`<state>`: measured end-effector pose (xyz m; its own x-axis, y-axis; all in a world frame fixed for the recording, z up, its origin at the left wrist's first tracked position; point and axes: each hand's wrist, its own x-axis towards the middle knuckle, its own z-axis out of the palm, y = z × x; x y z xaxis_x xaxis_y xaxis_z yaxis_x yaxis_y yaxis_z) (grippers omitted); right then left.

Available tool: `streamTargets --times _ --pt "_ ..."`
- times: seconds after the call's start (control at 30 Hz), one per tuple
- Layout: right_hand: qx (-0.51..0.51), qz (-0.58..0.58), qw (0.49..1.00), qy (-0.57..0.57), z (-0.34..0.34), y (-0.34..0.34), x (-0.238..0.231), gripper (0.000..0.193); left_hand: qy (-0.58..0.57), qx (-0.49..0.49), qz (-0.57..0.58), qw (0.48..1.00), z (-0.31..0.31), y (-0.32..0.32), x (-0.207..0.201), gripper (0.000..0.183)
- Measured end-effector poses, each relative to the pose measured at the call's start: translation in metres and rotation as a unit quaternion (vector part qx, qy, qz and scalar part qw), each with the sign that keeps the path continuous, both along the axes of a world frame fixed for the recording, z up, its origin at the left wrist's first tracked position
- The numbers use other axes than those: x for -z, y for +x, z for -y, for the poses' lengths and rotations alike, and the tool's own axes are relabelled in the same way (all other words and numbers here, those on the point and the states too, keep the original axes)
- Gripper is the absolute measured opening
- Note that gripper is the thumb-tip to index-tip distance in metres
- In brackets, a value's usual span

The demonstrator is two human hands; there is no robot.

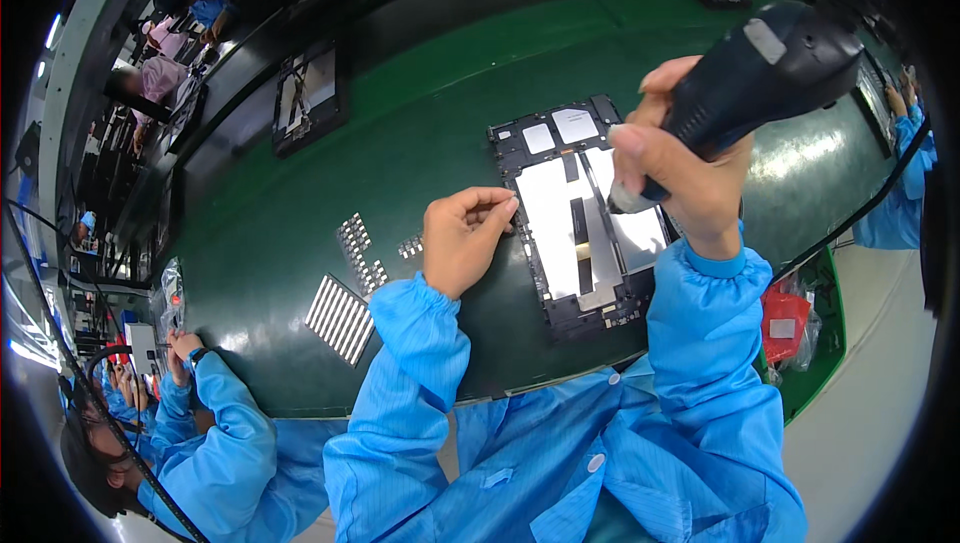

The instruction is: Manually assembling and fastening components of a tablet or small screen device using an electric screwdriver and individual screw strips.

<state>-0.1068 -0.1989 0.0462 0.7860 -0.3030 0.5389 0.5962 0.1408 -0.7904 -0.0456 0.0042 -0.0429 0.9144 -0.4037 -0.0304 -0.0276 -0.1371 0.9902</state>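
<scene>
A dark electric screwdriver [750,73] is wrapped in the fingers of my right hand [705,183]. Its pale tip slants down over the right half of an opened tablet-like device [545,198]; contact with the device cannot be made out. The device lies flat, with a black frame, silver-white panels and a dark strip down its middle. At the device's left edge, thumb and fingers of my left hand [465,238] are pinched together. Whatever they hold, if anything, is too small to make out.
Left of my left hand lie a striped sheet of silvery strips [340,320] and rows of small parts [360,251]. Another opened device [305,98] sits farther back. A green bin [825,343] with a red packet stands at right. A co-worker's sleeve [235,413] is at left.
</scene>
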Motion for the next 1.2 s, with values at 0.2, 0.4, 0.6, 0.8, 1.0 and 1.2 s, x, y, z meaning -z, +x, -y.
streamTargets --times 0.2,0.4,0.6,0.8,1.0,1.2 --pt "-0.010 -0.039 0.996 -0.083 -0.030 0.015 -0.006 0.034 0.030 0.016 0.035 0.999 0.000 0.016 0.011 0.016" --pt "-0.023 -0.040 0.998 -0.053 -0.053 0.041 0.008 0.032 0.008 0.050 0.013 0.999 -0.001 0.022 0.015 0.015" --pt "0.007 -0.056 0.994 -0.090 -0.055 0.052 0.025 0.029 0.017 0.002 0.023 1.000 0.003 0.014 0.017 0.017" --pt "0.017 -0.078 0.994 -0.073 -0.058 0.052 0.020 0.028 0.033 -0.007 -0.009 0.999 0.003 0.014 0.017 0.016" --pt "-0.003 -0.065 0.996 -0.061 -0.065 0.057 0.018 0.029 -0.011 -0.002 -0.078 0.997 0.003 0.015 0.008 0.014" --pt "-0.012 -0.065 0.997 -0.050 -0.071 0.060 0.024 0.030 -0.018 0.007 -0.111 0.994 0.001 0.016 0.007 0.010"
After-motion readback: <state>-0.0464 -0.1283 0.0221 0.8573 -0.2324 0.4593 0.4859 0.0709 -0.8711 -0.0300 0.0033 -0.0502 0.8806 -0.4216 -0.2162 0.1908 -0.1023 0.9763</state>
